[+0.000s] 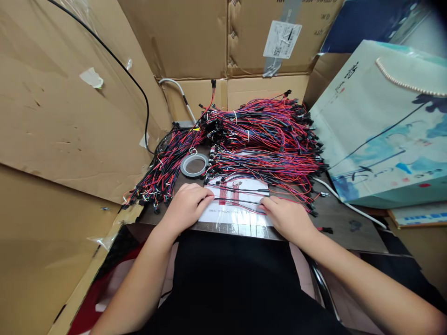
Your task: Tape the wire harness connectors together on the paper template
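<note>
A thin black cable (237, 201) is stretched sideways low over a printed white sheet (218, 215) near the table's front edge. Its left end is pinched in my left hand (188, 203), and my right hand (284, 215) grips it at the right, with red and black wires coming out beyond the fingers. Two dark red strips (222, 193) mark the middle of the sheet. Just behind the held cable, other wires cross the sheet. The cable's tips are hidden in my fingers.
Large bundles of red and black wires (265, 125) fill the table's back; another pile (167, 163) lies left. A tape roll (194, 166) sits behind my left hand. Cardboard walls (188, 37) stand left and behind, a paper bag (384, 130) right. A white cable (352, 208) runs along the right.
</note>
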Demonstrator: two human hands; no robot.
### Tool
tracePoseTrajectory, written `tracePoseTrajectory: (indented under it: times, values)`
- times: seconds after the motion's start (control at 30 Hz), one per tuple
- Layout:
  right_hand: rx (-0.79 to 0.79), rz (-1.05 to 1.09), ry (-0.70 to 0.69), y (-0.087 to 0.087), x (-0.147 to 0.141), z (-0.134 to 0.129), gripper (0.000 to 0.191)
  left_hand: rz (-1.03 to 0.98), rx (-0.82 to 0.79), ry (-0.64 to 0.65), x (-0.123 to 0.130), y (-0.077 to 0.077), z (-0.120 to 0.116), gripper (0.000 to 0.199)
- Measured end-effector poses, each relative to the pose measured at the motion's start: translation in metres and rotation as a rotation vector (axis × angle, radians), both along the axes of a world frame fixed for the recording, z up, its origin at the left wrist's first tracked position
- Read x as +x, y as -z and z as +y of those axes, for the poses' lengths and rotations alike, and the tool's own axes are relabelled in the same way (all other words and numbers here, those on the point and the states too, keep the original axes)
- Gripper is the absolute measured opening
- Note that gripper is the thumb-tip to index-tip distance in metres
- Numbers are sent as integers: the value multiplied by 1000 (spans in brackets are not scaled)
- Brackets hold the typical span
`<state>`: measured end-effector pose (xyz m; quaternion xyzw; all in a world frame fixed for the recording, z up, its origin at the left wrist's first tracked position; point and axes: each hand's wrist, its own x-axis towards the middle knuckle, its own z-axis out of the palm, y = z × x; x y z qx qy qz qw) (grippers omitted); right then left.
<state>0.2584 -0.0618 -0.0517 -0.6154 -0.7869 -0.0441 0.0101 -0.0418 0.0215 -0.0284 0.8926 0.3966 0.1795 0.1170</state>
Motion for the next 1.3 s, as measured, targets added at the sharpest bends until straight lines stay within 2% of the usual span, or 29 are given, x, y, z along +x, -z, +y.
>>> tracePoseTrajectory:
  times: [0.1,0.23,0.33,0.43,0.57,0.7,0.77,0.9,1.0,1.1,1.23,1.3]
  values:
    - [26,14,6,2,10,1,34,-77,-5,42,4,4,-2,22]
    - [-88,245,-107,-8,20,9,36,-185,-54,93,2,6,-1,16]
    - [-155,300,-133,-13,22,11,43,-78,-76,88,2,6,-4,21]
    - [-176,312,-117,-15,19,10,30,-2,-37,79,12,6,-9,25]
    - [-240,392,-154,-19,14,9,25,46,0,102,32,5,-12,22]
    - [-270,399,-153,-25,13,6,38,109,-9,133,44,6,-7,18]
    - [-249,410,-110,-24,14,4,30,96,-25,110,44,8,-4,16]
    - [-186,401,-38,-15,13,0,31,-64,-75,79,42,7,-3,13]
    - [-123,394,-35,-12,15,-6,32,-159,-128,148,39,2,-8,12]
    - [-49,383,-75,-9,20,-10,34,-124,-157,238,36,-1,-13,14]
    - [69,239,-52,-4,31,-7,36,-71,-105,204,31,2,-14,18]
    - [111,135,-88,-2,39,0,39,-37,-71,186,29,5,-11,19]
